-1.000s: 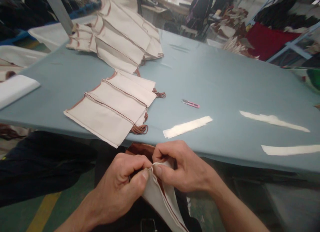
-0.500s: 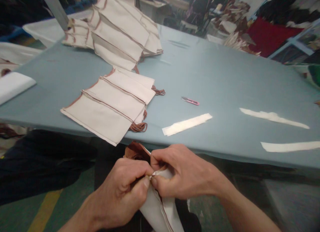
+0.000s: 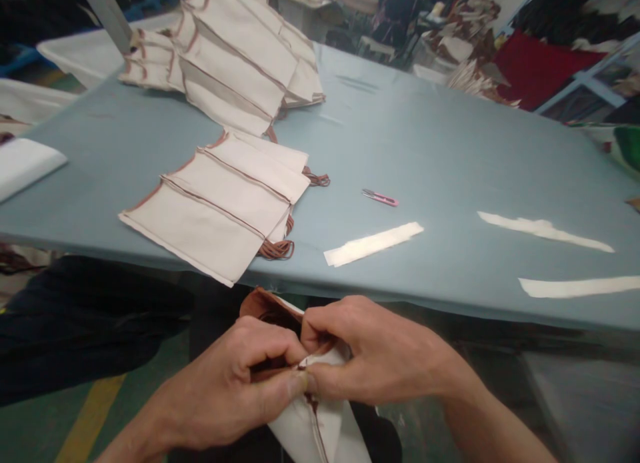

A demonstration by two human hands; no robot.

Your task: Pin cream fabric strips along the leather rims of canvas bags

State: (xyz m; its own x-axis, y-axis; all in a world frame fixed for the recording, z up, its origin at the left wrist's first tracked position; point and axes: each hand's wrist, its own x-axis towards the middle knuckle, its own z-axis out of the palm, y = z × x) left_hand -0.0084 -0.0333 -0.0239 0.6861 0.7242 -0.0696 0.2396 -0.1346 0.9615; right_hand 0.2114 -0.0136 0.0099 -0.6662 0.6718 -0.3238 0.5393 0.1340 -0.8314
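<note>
Below the table's front edge I hold a cream fabric piece (image 3: 327, 423) with brown piping and a brown inner side showing at its top. My left hand (image 3: 235, 383) pinches its seam between thumb and bent fingers. Right beside it, my right hand (image 3: 375, 356) grips the same seam, the two thumbs touching or nearly so. The fingertips inside the fold are hidden. On the table just beyond my hands lie similar flat cream pieces (image 3: 215, 203) with brown piping and bundled brown cords (image 3: 277, 250).
A blue-grey covered table (image 3: 440, 156) spans the view. On it are pink-handled thread snips (image 3: 380, 197), cream strips (image 3: 375, 244) and a larger stack of cream pieces (image 3: 240, 56). White bins (image 3: 75, 56) stand at the left. A dark-clothed leg (image 3: 90, 330) shows at lower left.
My hands have shifted slightly down, and the thumbs have come closer together on the seam. The brown-lined top of the fabric has tilted a little to the left. Things on the table lie unchanged.
</note>
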